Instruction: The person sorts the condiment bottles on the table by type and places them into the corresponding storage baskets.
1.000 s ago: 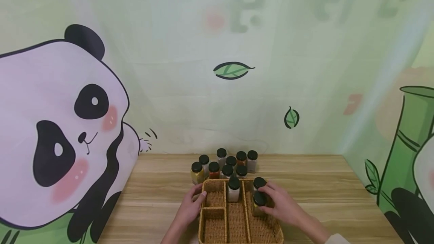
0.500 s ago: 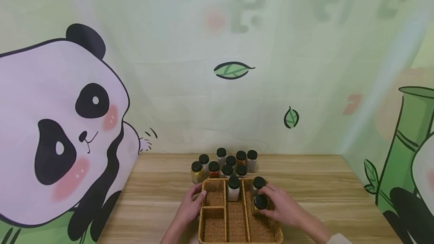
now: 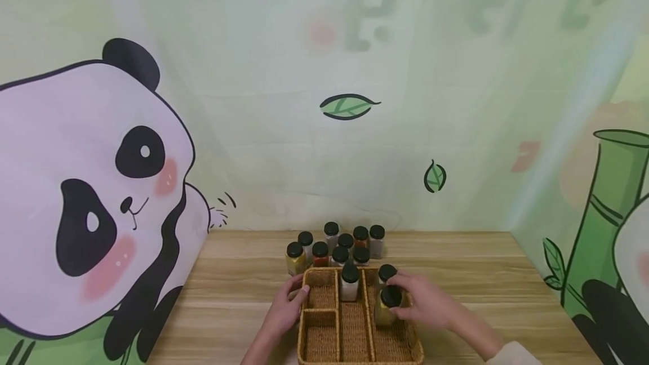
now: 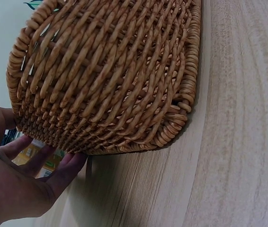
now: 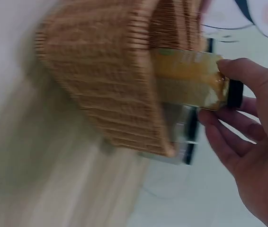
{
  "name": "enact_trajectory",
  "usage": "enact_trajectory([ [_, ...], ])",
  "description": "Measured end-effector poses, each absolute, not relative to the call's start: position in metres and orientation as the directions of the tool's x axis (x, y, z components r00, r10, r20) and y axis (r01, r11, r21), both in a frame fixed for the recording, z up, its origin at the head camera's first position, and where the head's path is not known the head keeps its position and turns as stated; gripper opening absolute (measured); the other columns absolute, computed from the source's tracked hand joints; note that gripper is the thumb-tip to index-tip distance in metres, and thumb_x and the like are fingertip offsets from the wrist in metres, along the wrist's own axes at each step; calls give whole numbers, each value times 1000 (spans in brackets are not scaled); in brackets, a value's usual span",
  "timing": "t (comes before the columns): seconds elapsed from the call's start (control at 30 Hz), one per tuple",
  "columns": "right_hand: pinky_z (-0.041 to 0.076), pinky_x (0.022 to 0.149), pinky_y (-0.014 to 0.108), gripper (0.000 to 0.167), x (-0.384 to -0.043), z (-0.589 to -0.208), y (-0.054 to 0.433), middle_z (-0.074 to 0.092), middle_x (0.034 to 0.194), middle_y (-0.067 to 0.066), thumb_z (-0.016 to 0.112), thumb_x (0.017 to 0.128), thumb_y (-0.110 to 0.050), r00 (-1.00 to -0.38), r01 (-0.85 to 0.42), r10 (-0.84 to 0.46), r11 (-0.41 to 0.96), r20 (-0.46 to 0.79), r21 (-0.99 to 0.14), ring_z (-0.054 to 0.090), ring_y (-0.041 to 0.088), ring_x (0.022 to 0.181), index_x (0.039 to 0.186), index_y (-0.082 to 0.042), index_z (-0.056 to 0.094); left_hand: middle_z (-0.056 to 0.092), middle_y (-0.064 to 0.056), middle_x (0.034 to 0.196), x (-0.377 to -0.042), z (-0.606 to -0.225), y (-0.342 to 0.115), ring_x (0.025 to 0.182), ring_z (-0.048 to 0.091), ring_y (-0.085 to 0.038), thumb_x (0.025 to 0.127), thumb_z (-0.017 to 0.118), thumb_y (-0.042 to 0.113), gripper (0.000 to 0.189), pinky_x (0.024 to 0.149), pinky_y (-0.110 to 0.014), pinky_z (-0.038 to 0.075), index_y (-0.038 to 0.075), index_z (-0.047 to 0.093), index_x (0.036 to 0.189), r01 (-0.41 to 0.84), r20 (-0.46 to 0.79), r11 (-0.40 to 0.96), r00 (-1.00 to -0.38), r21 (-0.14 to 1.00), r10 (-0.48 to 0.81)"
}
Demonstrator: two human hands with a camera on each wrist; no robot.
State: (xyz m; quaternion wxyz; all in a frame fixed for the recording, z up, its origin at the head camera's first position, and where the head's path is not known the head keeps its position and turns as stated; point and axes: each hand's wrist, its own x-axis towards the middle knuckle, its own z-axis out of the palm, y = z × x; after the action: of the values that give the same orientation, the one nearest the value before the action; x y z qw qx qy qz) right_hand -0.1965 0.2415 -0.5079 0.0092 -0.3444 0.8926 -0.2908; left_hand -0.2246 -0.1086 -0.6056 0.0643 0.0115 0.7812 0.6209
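A wicker basket (image 3: 355, 325) with several compartments stands on the table. My left hand (image 3: 285, 310) grips its far left corner, thumb at the rim and fingers against the outer wall, as the left wrist view shows. My right hand (image 3: 423, 300) pinches a yellow-filled spice jar (image 5: 191, 78) just below its black lid. This jar is partly inside the right compartment, its lower part hidden by the wall in the right wrist view. Behind it in that compartment is another black-lidded jar (image 3: 387, 272). A jar with pale contents (image 3: 349, 289) occupies the back of the middle compartment.
Several black-lidded spice jars (image 3: 339, 255) stand grouped behind the basket, with a yellow one (image 3: 296, 259) at their left. The wooden table (image 3: 471, 275) ends at a wall hanging (image 3: 284, 145) printed with pandas and leaves.
The yellow-filled jar in my right hand has shifted slightly and appears a little raised. My left hand and the basket have stayed nearly still.
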Motion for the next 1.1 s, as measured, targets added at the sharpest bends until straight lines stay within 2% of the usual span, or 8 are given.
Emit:
enact_trajectory([
  [0.17, 61, 80, 31, 34, -199, -478, 239, 70, 106, -5, 85, 91, -19, -779, -578, -605, 591, 164, -563, 70, 13, 95, 120, -6, 72, 54, -26, 148, -226, -605, -110, 136, 53, -50, 111, 58, 30, 52, 100, -57, 55, 2, 50, 154, -66, -91, 240, -991, 968, 95],
  [0.27, 60, 81, 32, 34, -202, -466, 232, 71, 103, -6, 85, 92, -21, -775, -594, -597, 578, 207, -559, 69, 11, 92, 120, -7, 72, 53, -26, 149, -226, -605, -112, 138, 51, -50, 111, 57, 32, 52, 101, -58, 54, 3, 50, 154, -72, -98, 246, -991, 967, 94],
  [0.5, 60, 84, 34, 43, -214, -453, 200, 70, 112, -6, 85, 93, -32, -779, -618, -541, 576, 317, -535, 69, 12, 96, 126, -9, 71, 52, -28, 149, -225, -602, -112, 138, 51, -52, 112, 55, 28, 50, 102, -60, 53, 1, 49, 154, -35, -65, 248, -991, 968, 114],
  [0.73, 60, 81, 30, 43, -232, -464, 157, 69, 106, -3, 86, 92, -29, -727, -678, -594, 539, 345, -501, 68, 12, 93, 124, -5, 72, 52, -28, 150, -223, -603, -109, 140, 47, -54, 113, 53, 30, 51, 110, -68, 42, 2, 48, 155, -45, -75, 266, -992, 963, 102],
  [0.97, 56, 80, 32, 42, -250, -487, 131, 68, 105, -2, 85, 93, -30, -732, -669, -621, 577, 280, -468, 67, 19, 93, 126, -7, 73, 53, -27, 151, -224, -603, -110, 142, 45, -52, 113, 53, 32, 51, 113, -71, 36, 3, 49, 155, -48, -79, 284, -992, 958, 98],
  [1.1, 58, 83, 34, 42, -258, -504, 124, 69, 111, 0, 83, 95, -29, -745, -653, -621, 606, 243, -454, 67, 17, 97, 128, -7, 72, 53, -26, 150, -225, -604, -110, 142, 45, -51, 113, 52, 31, 50, 113, -71, 36, 3, 49, 155, -52, -83, 290, -992, 956, 98],
])
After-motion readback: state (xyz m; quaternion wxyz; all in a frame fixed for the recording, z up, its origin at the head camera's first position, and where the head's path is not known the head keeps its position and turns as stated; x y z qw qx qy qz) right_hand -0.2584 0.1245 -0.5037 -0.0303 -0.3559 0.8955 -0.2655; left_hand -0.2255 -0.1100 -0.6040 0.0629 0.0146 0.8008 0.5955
